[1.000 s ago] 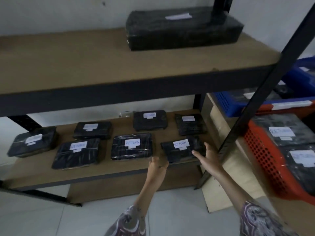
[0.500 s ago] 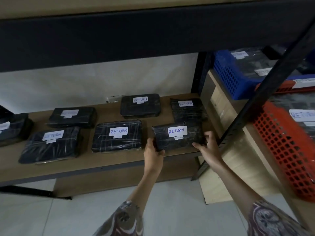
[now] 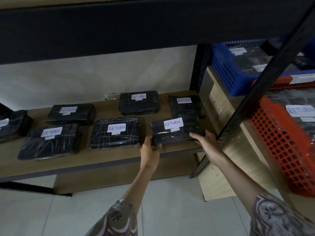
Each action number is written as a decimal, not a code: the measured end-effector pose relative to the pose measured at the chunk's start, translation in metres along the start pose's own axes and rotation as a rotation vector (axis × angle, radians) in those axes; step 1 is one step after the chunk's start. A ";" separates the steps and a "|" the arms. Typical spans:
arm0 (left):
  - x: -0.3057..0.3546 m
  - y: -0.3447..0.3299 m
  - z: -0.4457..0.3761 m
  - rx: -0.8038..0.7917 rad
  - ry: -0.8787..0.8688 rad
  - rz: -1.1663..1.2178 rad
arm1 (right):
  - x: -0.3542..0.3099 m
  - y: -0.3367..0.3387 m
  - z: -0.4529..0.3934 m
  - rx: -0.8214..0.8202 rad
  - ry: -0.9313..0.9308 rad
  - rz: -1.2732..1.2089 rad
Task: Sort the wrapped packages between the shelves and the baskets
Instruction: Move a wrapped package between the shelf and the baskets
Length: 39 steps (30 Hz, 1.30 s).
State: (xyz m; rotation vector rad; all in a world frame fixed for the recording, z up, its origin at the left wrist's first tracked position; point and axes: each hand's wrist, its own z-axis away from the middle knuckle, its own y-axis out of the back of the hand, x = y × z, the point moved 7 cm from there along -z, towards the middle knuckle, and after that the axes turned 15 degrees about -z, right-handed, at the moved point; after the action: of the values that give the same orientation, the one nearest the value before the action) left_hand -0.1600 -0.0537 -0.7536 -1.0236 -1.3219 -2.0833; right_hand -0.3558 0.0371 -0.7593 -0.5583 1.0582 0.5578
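Both hands, left (image 3: 150, 149) and right (image 3: 207, 142), clasp the front-right package (image 3: 175, 132) by its ends on the shelf (image 3: 102, 160). Film-wrapped, probably slippery, light; gripping under the edges seems safest.

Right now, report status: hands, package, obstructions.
Left hand and right hand grip the front-right RETURN package by its ends, at the shelf edge. Dark slanted upright stands between it and the red basket.

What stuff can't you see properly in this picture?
- Head view: leftmost package cut off by the left edge.
- Small print under the held package's label: too tiny to read.
- Blue basket contents: crossed by the black shelf post.
- Orange basket runs past the right edge.
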 end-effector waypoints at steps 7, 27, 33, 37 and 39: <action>0.014 0.024 0.035 0.011 -0.010 0.246 | -0.025 -0.017 0.051 -0.015 -0.014 -0.451; 0.175 0.072 0.238 0.005 -0.381 -0.093 | -0.186 0.140 0.285 0.135 0.214 -0.754; 0.290 -0.015 0.257 -0.027 -0.528 -0.097 | -0.245 0.273 0.283 0.245 0.283 -0.723; 0.349 -0.090 0.254 -0.048 -0.551 -0.163 | -0.280 0.360 0.266 0.302 0.284 -0.654; 0.378 -0.123 0.253 -0.047 -0.570 -0.176 | -0.294 0.398 0.254 0.337 0.278 -0.631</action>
State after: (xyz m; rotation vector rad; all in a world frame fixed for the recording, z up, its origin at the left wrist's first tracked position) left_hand -0.3929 0.2294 -0.4582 -1.6593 -1.6827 -2.0291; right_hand -0.5694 0.4518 -0.4560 -0.6397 1.1323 -0.2562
